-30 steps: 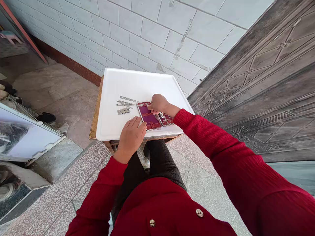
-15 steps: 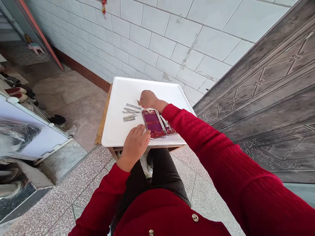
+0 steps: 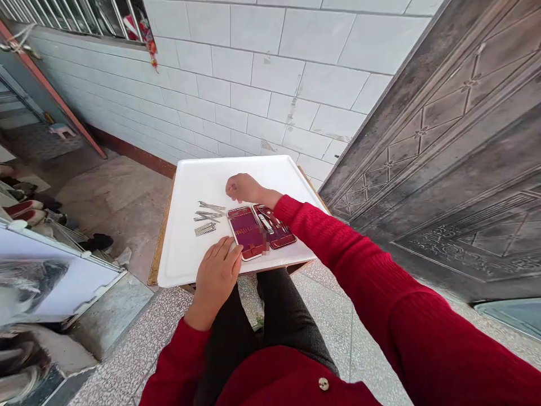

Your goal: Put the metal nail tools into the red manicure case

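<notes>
My left hand (image 3: 218,269) lies flat at the front edge of the white tabletop (image 3: 186,180), its fingers stretched and the thumb against the corner of an opened manicure case (image 3: 243,220). Above the case's far edge, my right hand (image 3: 243,188) is closed with its fingers curled; whatever it holds is hidden. Several slim metal manicure tools (image 3: 210,212) lie in a loose group left of the case. A nail clipper (image 3: 205,228) rests just in front of them. The case's left half shows a purple lining with bare loops; its right half (image 3: 281,239) holds several metal tools.
The tabletop sits on a wooden stand (image 3: 162,242). Behind it rises a white tiled wall (image 3: 249,73), with a dark patterned metal door (image 3: 422,152) on the right. Shoes (image 3: 25,210) and a white-panelled rack (image 3: 38,270) stand on the left.
The view has tilted up, showing more wall and a barred window. My right hand stays near the case's far edge; the small tip that showed at its fingers is out of sight. The left hand stays resting.
</notes>
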Motion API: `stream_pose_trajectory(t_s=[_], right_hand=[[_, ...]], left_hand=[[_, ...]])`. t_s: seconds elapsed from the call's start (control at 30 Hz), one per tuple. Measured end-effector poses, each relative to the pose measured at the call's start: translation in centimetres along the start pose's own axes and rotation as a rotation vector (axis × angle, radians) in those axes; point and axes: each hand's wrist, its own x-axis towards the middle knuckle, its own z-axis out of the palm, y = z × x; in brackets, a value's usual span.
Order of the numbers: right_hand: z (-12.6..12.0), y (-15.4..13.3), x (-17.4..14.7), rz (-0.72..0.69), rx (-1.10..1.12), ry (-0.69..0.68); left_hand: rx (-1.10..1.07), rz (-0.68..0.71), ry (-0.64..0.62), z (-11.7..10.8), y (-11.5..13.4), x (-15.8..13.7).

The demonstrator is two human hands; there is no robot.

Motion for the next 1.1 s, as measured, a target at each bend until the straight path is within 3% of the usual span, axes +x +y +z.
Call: stream_pose_trajectory(t_s=[0.17, 0.3, 0.47, 0.57, 0.73, 0.93, 1.1], right_hand=[[-3.6, 9.5, -4.7, 0.151, 0.321, 0.353], [-3.9, 13.7, -6.6, 0.157, 0.59, 0.422], [-4.2, 13.9, -6.9, 0.025, 0.634, 0.16], [-4.0, 13.8, -6.9, -0.013, 0.588, 0.064], [-3.3, 14.0, -6.9, -0.112, 0.474, 0.066], [-3.4, 13.8, -6.6, -0.208, 0.293, 0.038], [-4.3, 14.0, -7.3, -0.205, 0.169, 0.101]], left_hand=[[0.005, 0.036, -0.052, -1.4, -0.5, 0.7], [0.053, 0.029, -0.076, -2.5, -1.6, 4.6], [0.059, -0.035, -0.184, -0.6, -3.7, 12.6], [0.039, -0.052, -0.235, 1.3, -4.6, 15.5], [-0.045, -0.093, -0.286, 2.8, -5.6, 15.1], [-0.127, -0.089, -0.278, 2.5, -6.4, 14.2], [-0.149, -0.044, -0.27, 2.5, -6.1, 14.3]])
